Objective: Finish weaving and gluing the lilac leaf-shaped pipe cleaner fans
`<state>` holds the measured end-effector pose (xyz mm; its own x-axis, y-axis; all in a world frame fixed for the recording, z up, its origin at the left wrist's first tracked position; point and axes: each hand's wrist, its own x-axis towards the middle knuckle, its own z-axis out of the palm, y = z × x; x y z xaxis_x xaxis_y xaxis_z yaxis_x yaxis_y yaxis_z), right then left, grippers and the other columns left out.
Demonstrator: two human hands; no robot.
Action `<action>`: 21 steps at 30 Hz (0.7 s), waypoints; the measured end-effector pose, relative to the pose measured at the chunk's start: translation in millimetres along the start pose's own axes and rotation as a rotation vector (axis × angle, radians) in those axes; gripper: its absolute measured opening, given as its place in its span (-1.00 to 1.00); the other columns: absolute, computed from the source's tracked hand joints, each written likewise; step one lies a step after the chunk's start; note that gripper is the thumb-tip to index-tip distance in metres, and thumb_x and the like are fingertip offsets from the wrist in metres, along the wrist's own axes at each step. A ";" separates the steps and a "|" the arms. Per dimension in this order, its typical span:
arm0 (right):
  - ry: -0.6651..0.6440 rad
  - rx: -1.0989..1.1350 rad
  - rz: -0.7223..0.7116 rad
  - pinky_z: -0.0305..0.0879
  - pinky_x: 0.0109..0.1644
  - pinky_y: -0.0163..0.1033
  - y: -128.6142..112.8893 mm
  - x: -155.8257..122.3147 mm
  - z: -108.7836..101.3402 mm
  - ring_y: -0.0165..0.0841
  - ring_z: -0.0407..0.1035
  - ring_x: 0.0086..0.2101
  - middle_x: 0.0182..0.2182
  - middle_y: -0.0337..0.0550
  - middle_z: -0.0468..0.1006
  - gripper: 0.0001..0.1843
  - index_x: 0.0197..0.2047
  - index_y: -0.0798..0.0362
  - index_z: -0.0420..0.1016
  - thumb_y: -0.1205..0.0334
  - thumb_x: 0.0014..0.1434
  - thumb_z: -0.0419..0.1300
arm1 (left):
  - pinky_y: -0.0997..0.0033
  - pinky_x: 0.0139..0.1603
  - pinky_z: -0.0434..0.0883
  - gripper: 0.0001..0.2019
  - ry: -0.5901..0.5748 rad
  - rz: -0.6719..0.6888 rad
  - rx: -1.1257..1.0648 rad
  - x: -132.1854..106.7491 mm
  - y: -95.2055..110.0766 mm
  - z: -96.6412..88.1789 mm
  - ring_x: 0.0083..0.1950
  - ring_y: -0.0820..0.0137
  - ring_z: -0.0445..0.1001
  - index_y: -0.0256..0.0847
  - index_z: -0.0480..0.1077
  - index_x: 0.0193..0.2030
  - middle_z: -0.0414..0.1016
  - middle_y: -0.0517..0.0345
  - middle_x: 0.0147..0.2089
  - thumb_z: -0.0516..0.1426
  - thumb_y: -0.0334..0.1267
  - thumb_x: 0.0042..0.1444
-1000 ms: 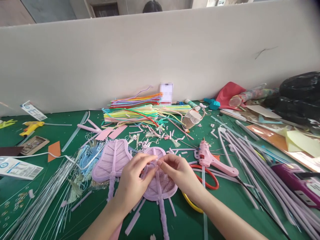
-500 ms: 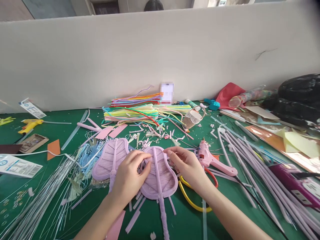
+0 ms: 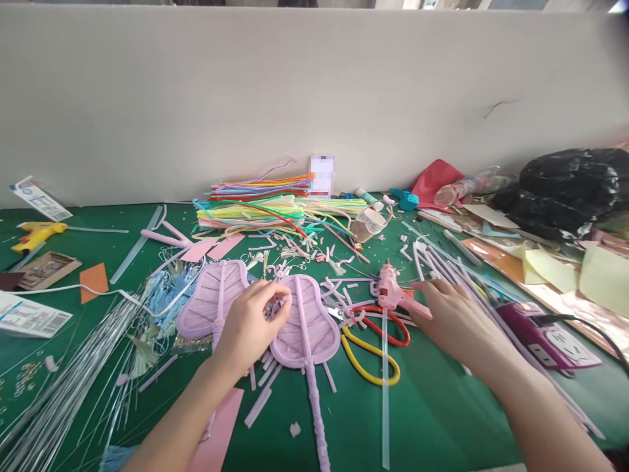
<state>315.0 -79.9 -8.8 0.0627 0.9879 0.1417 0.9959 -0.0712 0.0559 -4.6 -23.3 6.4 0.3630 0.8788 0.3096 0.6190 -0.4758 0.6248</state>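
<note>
A lilac leaf-shaped fan (image 3: 314,328) with ribs and a wrapped stem lies in front of me. At its upper left edge, the thumb and forefinger of my left hand (image 3: 253,321) are pinched together, with a small lilac bit (image 3: 284,299) at their tips. That bit is mostly hidden. Under and behind this hand is a second lilac fan (image 3: 206,298). My right hand (image 3: 455,314) is beside the handle of a pink glue gun (image 3: 393,292), fingers stretched over the handle's end. A clear glue stick (image 3: 386,393) extends from the gun towards me.
Scissors (image 3: 371,377) with yellow and red handles lie under the glue stick. Bundles of coloured pipe cleaners (image 3: 255,213) lie at the back. Metal wires (image 3: 73,387) are at left, lilac stems and a purple box (image 3: 540,337) at right. A white partition (image 3: 295,85) stands behind.
My right hand has left the fan's upper right edge and moved right to the glue gun's handle. My left hand stays at the fan's left edge. The view has shifted slightly.
</note>
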 end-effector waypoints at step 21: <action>0.252 0.163 0.269 0.26 -0.29 -0.14 -0.1 13.1 -7.4 -0.07 0.43 -0.22 -0.15 0.16 0.51 -0.62 -0.02 0.14 0.35 0.17 0.10 0.14 | 0.29 -0.16 0.38 -0.85 -0.125 -0.033 0.058 1.8 -6.0 3.9 -0.21 0.30 0.45 -0.14 0.35 -0.28 0.49 0.13 -0.27 -0.01 -0.25 0.26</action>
<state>315.3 -68.0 0.3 0.3245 0.8708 0.3693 0.9448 -0.2795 -0.1712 -4.9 -18.9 0.4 0.4232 0.8847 0.1953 0.6702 -0.4508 0.5896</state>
